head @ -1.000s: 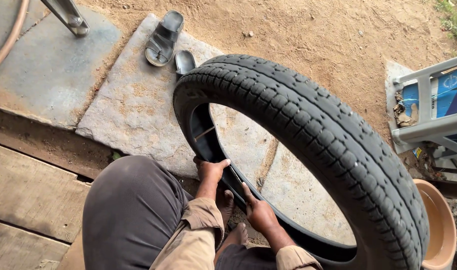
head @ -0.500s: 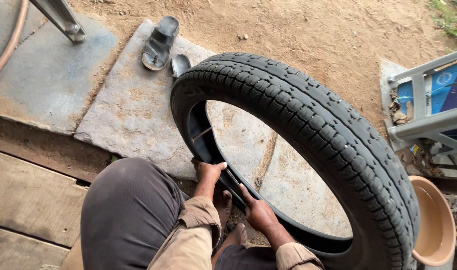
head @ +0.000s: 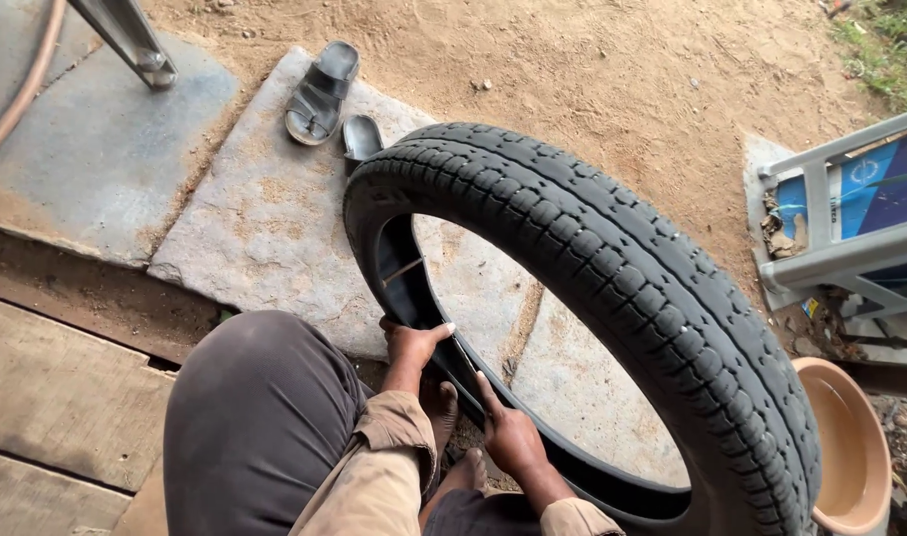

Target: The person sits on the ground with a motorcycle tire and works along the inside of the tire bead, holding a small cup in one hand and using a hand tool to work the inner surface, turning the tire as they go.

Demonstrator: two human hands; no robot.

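A big black tyre [head: 612, 298] was stood upright on the stone slab [head: 265, 238], leaning a bit toward the knees, with the inner tube [head: 414, 288] showing along the inside of the near rim and a thin valve stem [head: 404, 271] poking out of it. The left hand [head: 412, 343] was closed over the tyre's inner edge, thumb hooked across the bead, right where the tube was tucked in. The right hand [head: 508, 432] was laid a little further down the same edge, fingers stretched out flat and pressed against the rubber, nothing actually gripped there. Honestly, for this kind of step the edge should be worked in short bites, with one hand kept as an anchor so the bead isn't let slip, and the tube should be kept clear of pinching, with the valve stem kept straight. A pair of sandals [head: 324, 89] was left on the slab, and a tan bowl [head: 850, 452] was sat on the dirt just beside the tyre.
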